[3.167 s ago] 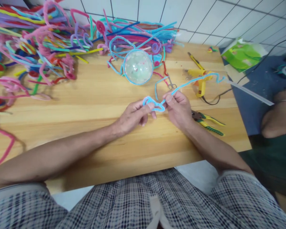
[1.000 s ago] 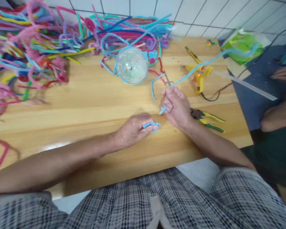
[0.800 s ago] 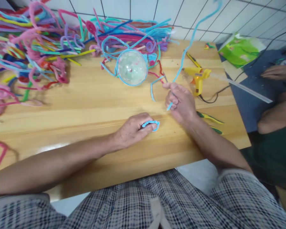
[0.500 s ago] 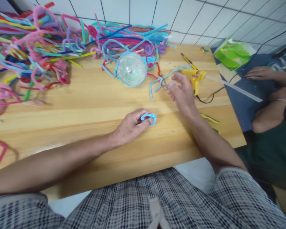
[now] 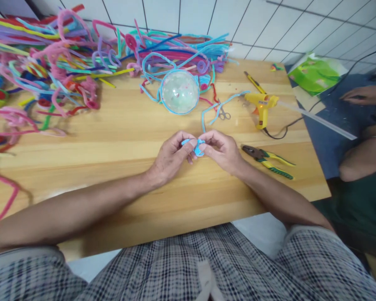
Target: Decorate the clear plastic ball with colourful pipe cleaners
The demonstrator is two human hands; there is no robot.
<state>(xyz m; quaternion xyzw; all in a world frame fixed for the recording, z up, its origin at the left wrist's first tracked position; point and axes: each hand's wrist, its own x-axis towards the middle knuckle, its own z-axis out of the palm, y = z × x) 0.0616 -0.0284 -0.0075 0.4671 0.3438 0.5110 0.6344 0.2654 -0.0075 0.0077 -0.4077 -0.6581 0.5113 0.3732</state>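
A small bent piece of blue pipe cleaner is held between both hands above the wooden table. My left hand pinches it from the left with thumb and fingers. From the right, my right hand has its fingertips closed on the same piece. Just beyond the hands lie loose light-blue pipe cleaners and scissors. Farther back rests a clear dome edged in blue pipe cleaner. Pliers with yellow-green handles lie to the right of my right hand.
A yellow glue gun with a long glue stick and a cord lies at the right, near a utility knife. Piles of coloured pipe cleaners fill the back left. Past the right edge are a green bag and another person's arm.
My right hand has come back from near the scissors to the blue pipe cleaner and now grips it with my left. The pliers and scissors show more fully. The view has shifted slightly.
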